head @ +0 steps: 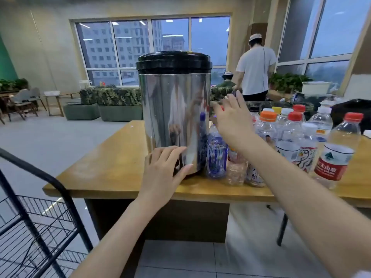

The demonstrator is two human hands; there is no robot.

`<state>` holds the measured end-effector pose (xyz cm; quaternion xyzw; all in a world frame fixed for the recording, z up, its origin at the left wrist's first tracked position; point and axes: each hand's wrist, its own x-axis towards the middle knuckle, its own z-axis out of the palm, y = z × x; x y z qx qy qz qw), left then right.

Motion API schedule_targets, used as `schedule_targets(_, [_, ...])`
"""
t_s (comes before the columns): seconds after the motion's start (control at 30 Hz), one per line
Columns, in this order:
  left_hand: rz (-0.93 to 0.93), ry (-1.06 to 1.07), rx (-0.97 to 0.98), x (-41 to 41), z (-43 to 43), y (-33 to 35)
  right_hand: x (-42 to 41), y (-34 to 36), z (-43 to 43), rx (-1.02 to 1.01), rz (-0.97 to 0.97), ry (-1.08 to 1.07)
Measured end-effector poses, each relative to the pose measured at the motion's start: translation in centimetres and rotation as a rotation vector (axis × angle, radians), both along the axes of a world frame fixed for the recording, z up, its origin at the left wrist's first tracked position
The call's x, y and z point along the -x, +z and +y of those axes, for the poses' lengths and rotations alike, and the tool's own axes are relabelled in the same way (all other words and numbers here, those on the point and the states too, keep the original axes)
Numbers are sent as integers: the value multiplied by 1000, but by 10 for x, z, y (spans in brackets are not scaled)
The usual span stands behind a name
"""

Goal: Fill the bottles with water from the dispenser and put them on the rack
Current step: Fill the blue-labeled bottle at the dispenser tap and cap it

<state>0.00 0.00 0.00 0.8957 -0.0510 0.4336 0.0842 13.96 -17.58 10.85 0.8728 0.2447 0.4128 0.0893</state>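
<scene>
Your left hand (162,173) is held out ahead of you with its back toward the camera. The fingers are straight, close together and point up and to the right; the thumb is set apart on the right side. Its bare forearm rises from the bottom edge of the view. Your right hand (230,121) is higher and farther out, with straight, loosely fanned fingers pointing upward and its back facing you. Its bare forearm runs diagonally from the lower right corner. The hands do not touch.
</scene>
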Motion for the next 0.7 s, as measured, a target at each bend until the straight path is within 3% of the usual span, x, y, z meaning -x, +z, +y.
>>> schedule_targets(0.07, [-35,-2,-9,1,1,1,-4,7,3,75,119,-149])
schedule_targets(0.13, [-48,0,-9,2,2,-1,-7,8,2,124,152,-165])
schedule_targets(0.4, [-53,-78,73,22,-12,6,19,1,10,95,124,-1])
schedule_targets(0.57, [38,-244,404,42,-38,5,84,13,-4,-17,108,218])
schedule_targets(0.7, [137,-346,758,55,-64,-16,135,-4,-18,-205,545,520])
